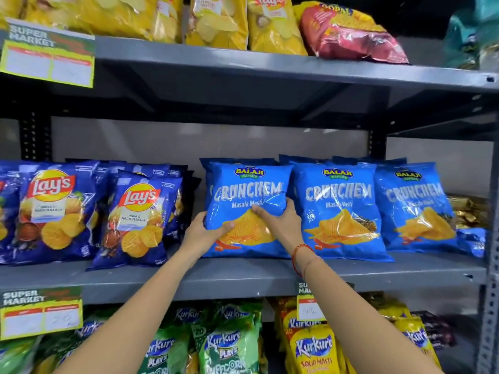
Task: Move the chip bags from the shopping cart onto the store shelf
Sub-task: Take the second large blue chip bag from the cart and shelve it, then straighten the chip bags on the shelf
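The light-blue Crunchem bag (247, 209) stands upright on the middle shelf (243, 276), its bottom edge apparently down on the grey board, at the left end of a row with 2 more Crunchem bags (378, 209) just beside it on the right. The left hand (201, 230) clasps its lower left edge, thumb across the front; the right hand (280, 218) is curled around its right side, thumb pressed on the front and fingers tucked behind, between this bag and its neighbour. Both hands are closed on the bag. To the left, a little apart, stand dark-blue Lay's bags (137, 220). The shopping cart is not in view.

This looks like the placing step: the bag is at its spot and being squared up. Next, I judge, the hands need only let go without tipping it forward, then go back to the cart for another bag.
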`<state>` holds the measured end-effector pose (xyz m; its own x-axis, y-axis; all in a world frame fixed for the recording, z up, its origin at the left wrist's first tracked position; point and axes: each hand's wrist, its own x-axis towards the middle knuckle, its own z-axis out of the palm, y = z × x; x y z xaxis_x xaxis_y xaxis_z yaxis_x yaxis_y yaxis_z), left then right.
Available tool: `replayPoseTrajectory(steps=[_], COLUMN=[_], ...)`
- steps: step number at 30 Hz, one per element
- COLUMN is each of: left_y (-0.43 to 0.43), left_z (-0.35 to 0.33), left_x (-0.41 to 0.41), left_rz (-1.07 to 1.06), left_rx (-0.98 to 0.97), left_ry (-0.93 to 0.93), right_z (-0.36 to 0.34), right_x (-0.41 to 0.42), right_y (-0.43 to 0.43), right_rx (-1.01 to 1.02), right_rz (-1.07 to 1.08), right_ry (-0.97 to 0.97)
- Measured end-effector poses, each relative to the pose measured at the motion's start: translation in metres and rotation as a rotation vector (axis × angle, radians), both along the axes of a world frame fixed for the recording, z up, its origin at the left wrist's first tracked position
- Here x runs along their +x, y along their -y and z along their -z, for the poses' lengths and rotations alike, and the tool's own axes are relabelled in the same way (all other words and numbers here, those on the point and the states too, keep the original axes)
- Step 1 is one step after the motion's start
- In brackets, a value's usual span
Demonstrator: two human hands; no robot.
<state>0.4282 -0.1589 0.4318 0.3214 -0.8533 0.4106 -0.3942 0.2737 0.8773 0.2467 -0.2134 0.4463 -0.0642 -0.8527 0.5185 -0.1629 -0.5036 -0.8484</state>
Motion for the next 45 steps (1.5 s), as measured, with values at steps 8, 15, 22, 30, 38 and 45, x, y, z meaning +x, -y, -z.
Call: replayPoseTrajectory(steps=[8, 15, 22, 30, 38, 45], left_y=[-0.077, -0.125, -0.149, -0.155, -0.149, -0.143], left_z=[0.02, 0.046, 0.068, 0.084, 0.089, 0.094], left_x=[0.004, 0.047, 0.091, 0.102, 0.102, 0.102], left_rz=[-0.145, -0.384, -0.627, -0.576, -0.604, -0.613], left_rx=[-0.266, -0.29, -0.145, -0.134, -0.16, -0.164], left_ry=[0.509, 0.738, 0.876, 0.924, 0.89, 0.857], right_z=[-0.002, -0.015, -0.001, 0.015, 0.015, 0.022], right_x=[0.024, 0.094, 0.164, 0.2, 0.211, 0.218], right_y=[-0.033, -0.072, -0.066, -0.06, -0.06, -0.051], right_rx=[-0.428, -0.415, 0.127, 0.184, -0.121, -0.04], right_rz=[0.349, -0.081, -0.576, -0.59, -0.395, -0.437], right_ry=[-0.114, -0.206, -0.31, -0.269, -0.247, -0.405])
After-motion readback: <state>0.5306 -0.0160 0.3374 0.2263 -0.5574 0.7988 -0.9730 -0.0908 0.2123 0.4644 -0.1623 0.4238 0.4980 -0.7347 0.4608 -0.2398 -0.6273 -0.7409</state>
